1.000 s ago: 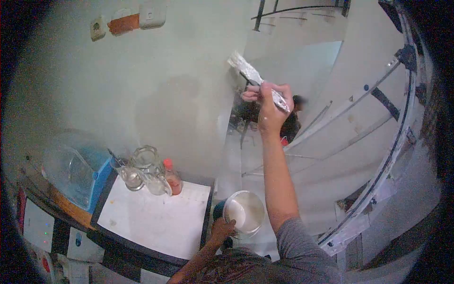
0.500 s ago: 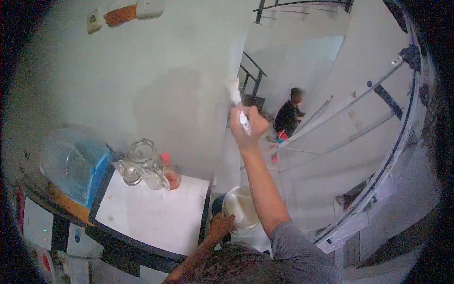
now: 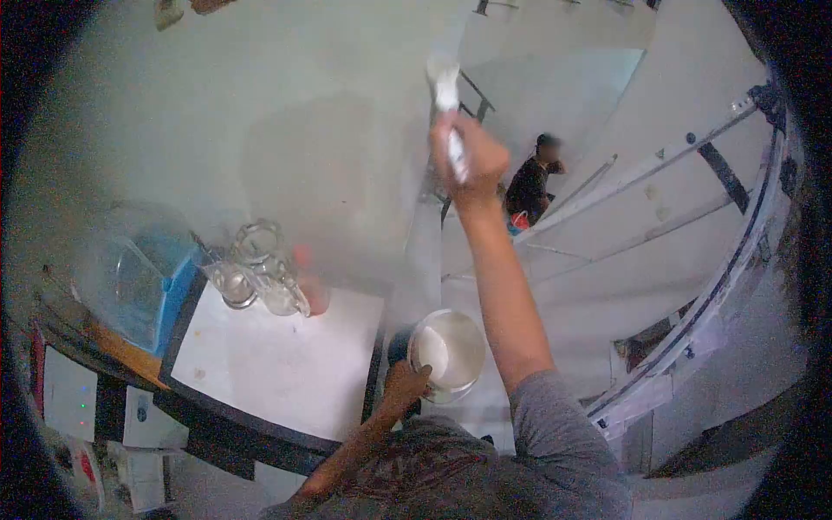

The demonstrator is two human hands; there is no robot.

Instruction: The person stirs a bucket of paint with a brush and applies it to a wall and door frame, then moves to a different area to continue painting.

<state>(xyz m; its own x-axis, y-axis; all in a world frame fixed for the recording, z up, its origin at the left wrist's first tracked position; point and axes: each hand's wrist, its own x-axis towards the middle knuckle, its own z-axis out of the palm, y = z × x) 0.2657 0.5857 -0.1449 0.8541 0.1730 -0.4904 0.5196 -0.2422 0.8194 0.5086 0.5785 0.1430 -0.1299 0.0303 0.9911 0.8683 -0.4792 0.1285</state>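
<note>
One white-smeared paintbrush (image 3: 447, 90), likely light and soft-tipped, sits beside the pale wall (image 3: 364, 173), handle pinched in our right hand (image 3: 478, 163); our left hand (image 3: 404, 383) clasps a white-rimmed round bucket (image 3: 470, 336), probably heavier, at its rim.

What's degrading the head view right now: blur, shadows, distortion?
Head view: right hand and brush motion-blurred; soft shadow on wall; fisheye bends railing; corners black, dark areas grainy; bottle smeared.
</note>
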